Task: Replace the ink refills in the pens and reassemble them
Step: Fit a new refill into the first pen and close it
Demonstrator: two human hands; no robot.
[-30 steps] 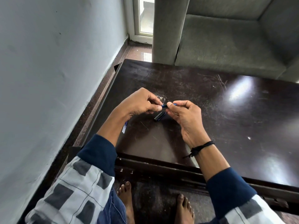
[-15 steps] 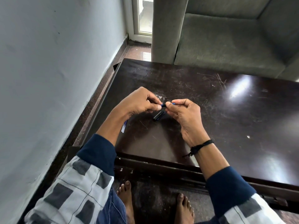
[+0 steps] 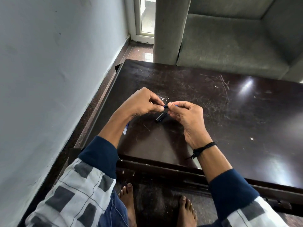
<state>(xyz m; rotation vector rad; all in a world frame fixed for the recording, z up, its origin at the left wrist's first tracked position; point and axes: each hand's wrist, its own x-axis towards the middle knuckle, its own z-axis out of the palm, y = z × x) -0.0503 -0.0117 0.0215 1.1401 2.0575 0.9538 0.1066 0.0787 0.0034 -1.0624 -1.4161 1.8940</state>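
Pinching blue pen (image 3: 165,106), left hand (image 3: 141,104), right hand (image 3: 186,116), black piece (image 3: 161,117) below

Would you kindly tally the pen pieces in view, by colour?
Blue pen piece, pinched by left hand and right hand: 1
Black pen piece below the hands: 1
Blue-and-white piece, partly hidden by the left forearm: 1
Total: 3

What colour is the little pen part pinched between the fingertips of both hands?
Blue; the pen part shows best in the head view, the only one.
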